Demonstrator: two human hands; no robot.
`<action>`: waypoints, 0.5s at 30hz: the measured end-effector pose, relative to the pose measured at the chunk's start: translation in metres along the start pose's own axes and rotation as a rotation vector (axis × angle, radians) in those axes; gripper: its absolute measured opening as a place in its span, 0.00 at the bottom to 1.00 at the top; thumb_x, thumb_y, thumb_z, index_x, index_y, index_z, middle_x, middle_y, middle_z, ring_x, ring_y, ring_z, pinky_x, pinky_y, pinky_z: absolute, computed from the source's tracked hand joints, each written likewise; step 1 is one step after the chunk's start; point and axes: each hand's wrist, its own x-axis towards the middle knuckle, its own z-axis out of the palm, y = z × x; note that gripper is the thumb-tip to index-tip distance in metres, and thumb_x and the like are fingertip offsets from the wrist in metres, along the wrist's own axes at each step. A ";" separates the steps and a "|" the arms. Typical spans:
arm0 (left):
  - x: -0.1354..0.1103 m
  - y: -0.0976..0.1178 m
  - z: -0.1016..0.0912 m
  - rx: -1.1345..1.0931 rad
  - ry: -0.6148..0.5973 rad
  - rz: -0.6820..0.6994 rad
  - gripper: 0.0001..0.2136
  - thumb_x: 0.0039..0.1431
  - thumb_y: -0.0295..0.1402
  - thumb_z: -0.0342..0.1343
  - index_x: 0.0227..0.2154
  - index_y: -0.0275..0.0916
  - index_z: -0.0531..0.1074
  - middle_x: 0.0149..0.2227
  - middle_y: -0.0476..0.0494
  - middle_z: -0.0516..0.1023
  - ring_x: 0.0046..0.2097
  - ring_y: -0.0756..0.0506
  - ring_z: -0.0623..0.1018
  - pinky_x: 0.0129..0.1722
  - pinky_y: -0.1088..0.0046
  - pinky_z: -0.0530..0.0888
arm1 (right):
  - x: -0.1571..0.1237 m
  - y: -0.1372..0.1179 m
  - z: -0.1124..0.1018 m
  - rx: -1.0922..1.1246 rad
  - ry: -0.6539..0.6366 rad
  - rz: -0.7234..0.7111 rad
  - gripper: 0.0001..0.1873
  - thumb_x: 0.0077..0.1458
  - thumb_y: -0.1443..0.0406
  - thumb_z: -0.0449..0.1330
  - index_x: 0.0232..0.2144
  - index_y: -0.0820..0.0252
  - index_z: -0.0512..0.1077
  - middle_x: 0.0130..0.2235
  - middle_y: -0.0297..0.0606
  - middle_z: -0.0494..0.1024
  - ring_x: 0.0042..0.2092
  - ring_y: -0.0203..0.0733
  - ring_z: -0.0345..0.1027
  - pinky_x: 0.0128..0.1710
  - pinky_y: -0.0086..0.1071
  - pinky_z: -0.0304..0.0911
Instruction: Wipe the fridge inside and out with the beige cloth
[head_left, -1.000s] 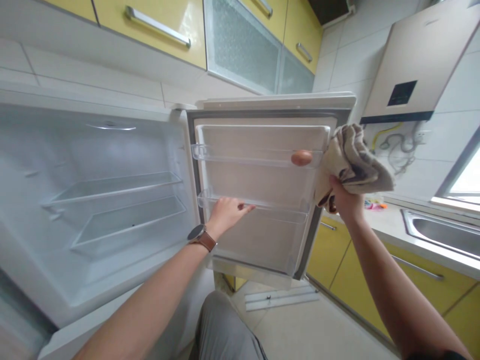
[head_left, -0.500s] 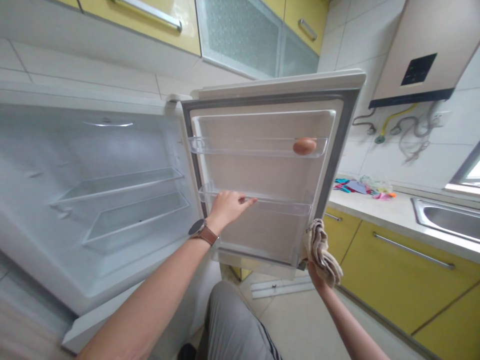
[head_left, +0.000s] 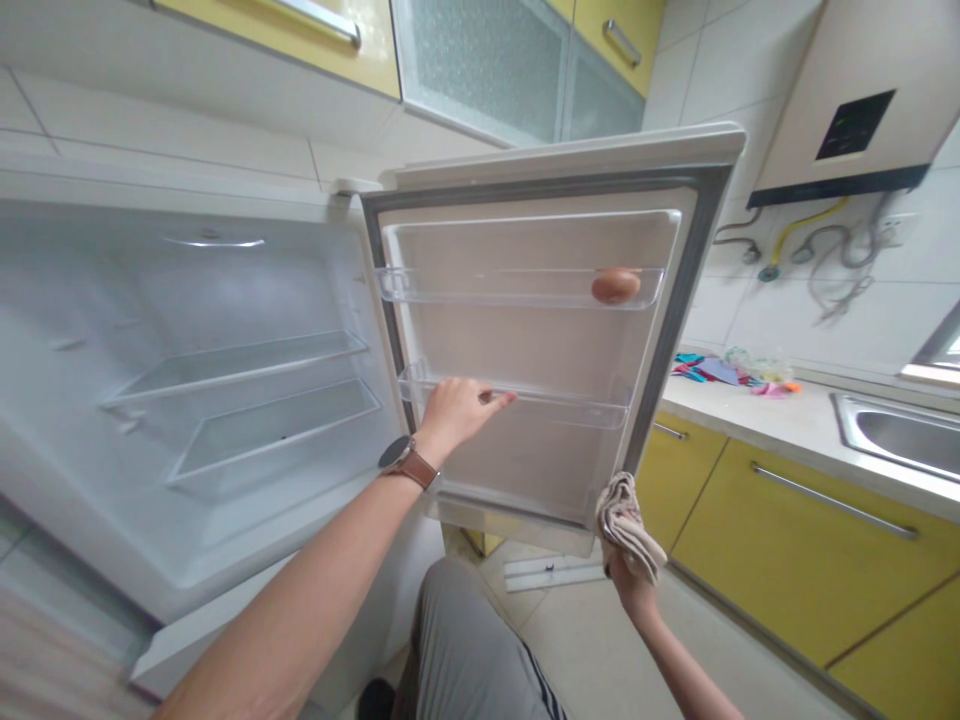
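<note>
A white fridge (head_left: 187, 330) stands open, its door (head_left: 697, 250) swung to the right. My left hand (head_left: 457, 412), a watch on its wrist, grips the rim of the lower clear door shelf (head_left: 562, 405). A brown egg (head_left: 615, 286) lies at the right end of the upper door shelf (head_left: 487, 285). My right hand (head_left: 630, 580) is closed on a bunched beige cloth (head_left: 626, 515), pressed against the bottom right corner of the door.
Glass shelves (head_left: 247, 365) inside the fridge are bare. Yellow base cabinets (head_left: 810, 540) and a counter (head_left: 787, 425) with small colourful items (head_left: 720, 370) run to the right, ending at a steel sink (head_left: 900, 435). A water heater (head_left: 862, 100) hangs above.
My right hand has carried the cloth from the door's upper right edge down to its bottom right corner. The left hand has stayed on the lower shelf.
</note>
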 end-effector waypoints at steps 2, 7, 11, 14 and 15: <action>0.000 0.000 0.000 -0.003 -0.001 -0.003 0.31 0.74 0.61 0.49 0.32 0.40 0.85 0.33 0.36 0.85 0.38 0.39 0.82 0.33 0.67 0.59 | 0.013 -0.012 0.003 -0.012 0.044 -0.107 0.18 0.40 0.51 0.69 0.35 0.50 0.82 0.45 0.41 0.85 0.59 0.68 0.75 0.63 0.66 0.67; -0.002 -0.001 -0.001 -0.004 0.000 -0.003 0.32 0.74 0.61 0.49 0.31 0.40 0.85 0.32 0.36 0.84 0.38 0.39 0.82 0.33 0.67 0.58 | 0.076 -0.070 0.017 -0.222 0.138 -0.324 0.18 0.51 0.50 0.64 0.37 0.52 0.83 0.49 0.45 0.84 0.63 0.64 0.72 0.71 0.61 0.58; -0.003 -0.004 -0.001 -0.014 -0.002 -0.009 0.32 0.73 0.62 0.48 0.32 0.40 0.85 0.33 0.36 0.85 0.38 0.39 0.82 0.33 0.67 0.59 | 0.136 -0.142 0.032 -0.192 0.258 -0.512 0.22 0.56 0.51 0.62 0.47 0.57 0.82 0.53 0.46 0.83 0.63 0.59 0.71 0.74 0.59 0.54; -0.003 -0.005 0.000 -0.022 -0.003 -0.009 0.33 0.72 0.63 0.48 0.33 0.41 0.86 0.34 0.36 0.85 0.39 0.39 0.82 0.34 0.68 0.60 | 0.165 -0.191 0.043 -0.070 0.311 -0.628 0.26 0.54 0.53 0.66 0.52 0.59 0.79 0.55 0.45 0.81 0.63 0.56 0.71 0.74 0.56 0.54; -0.003 -0.006 0.000 -0.024 0.000 -0.009 0.33 0.72 0.63 0.48 0.33 0.41 0.86 0.34 0.36 0.85 0.39 0.38 0.82 0.34 0.68 0.60 | 0.170 -0.201 0.046 -0.045 0.319 -0.640 0.28 0.53 0.53 0.66 0.53 0.59 0.78 0.57 0.45 0.81 0.63 0.56 0.70 0.74 0.57 0.54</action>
